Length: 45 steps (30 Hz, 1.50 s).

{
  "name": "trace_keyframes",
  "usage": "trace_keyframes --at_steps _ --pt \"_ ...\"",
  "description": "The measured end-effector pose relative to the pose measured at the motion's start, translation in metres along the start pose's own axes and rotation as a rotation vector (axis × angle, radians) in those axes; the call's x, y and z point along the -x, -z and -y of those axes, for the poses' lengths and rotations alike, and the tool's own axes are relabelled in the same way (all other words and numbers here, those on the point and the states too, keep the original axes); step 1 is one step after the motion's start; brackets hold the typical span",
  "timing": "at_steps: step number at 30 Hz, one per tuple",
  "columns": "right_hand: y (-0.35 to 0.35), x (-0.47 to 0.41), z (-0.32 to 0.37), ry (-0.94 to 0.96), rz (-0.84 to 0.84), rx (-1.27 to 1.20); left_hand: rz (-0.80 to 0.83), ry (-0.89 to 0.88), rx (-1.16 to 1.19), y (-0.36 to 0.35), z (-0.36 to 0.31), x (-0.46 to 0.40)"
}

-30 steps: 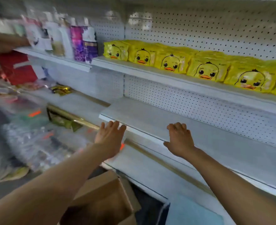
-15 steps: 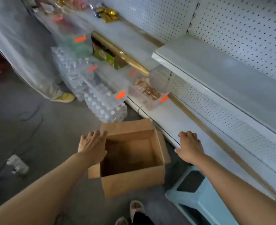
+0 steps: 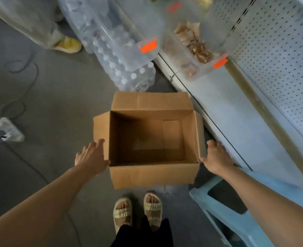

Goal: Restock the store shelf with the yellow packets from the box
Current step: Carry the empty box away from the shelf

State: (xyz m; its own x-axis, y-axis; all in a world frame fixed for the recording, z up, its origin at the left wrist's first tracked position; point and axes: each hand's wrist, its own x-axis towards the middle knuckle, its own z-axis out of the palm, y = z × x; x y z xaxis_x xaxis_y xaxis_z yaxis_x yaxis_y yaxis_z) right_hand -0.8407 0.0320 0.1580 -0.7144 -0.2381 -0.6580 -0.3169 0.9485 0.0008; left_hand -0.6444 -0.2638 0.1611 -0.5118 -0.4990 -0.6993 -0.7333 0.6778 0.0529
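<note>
Flanking box [image 3: 154,173], left hand [image 3: 91,157], right hand [image 3: 216,157]; fingertips hidden.

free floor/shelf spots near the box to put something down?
Bare grey floor left of the cardboard box, between it and the cable. Bare bottom shelf between the box and the snack tub. Crowded: water bottle packs behind the box, blue stool at its right.

The cardboard box [image 3: 154,172] stands open-topped on the floor, its inside bare brown, so a hand can drop straight in. The left hand [image 3: 91,157] lies at its left flap, the right hand [image 3: 216,155] at its right corner. The shelf base [image 3: 227,111] crowds the right side, a blue stool [image 3: 223,209] the near right, and the bottled-water packs [image 3: 129,68] block the far edge. Open floor lies to the left.
</note>
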Motion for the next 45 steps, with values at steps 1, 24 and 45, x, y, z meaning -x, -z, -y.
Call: trace_keyframes --at_steps 1,24,45 --pt "-0.011 -0.013 0.000 -0.008 0.005 -0.004 0.014 0.015 0.008 -0.011 0.002 -0.012" --pt "-0.189 -0.184 -0.022 -0.307 -0.212 -0.217 -0.152 0.247 0.301 -0.189 0.038 -0.202" --pt "0.021 0.001 0.126 -0.029 -0.282 -0.068 -0.311 0.474 0.418 0.004 0.157 0.023"
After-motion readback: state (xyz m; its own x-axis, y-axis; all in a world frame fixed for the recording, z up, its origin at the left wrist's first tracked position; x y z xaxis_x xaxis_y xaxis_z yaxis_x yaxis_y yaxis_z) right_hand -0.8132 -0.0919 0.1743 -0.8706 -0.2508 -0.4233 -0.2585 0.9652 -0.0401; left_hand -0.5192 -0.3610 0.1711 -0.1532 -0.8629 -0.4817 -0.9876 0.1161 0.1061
